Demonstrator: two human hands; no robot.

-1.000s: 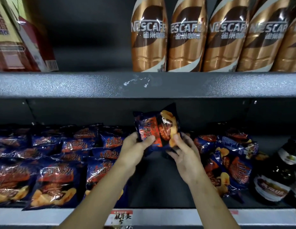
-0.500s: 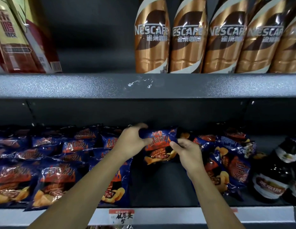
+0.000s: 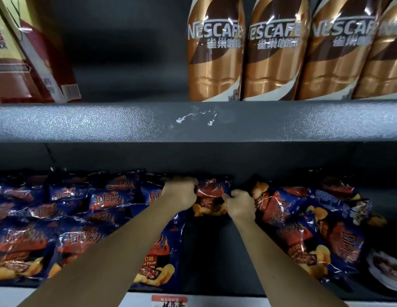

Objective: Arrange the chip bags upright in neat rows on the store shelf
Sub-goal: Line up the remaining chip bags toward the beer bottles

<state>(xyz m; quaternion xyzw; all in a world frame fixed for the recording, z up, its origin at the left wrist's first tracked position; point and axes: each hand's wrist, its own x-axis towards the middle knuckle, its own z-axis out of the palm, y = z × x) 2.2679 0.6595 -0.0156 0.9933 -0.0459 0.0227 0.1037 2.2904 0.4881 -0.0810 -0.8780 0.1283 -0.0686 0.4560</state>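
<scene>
Left hand [image 3: 182, 192] and right hand [image 3: 240, 204] hide bag [image 3: 210, 189] edges.

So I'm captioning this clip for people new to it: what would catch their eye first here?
Probably the gold Nescafé bottles, large and shiny, lined up on the upper shelf at right. Below, mid-way along the lower shelf, the left hand and right hand both grip one chip bag near the back. Rows of blue bags lie to its left, and a looser heap of bags to its right.
</scene>
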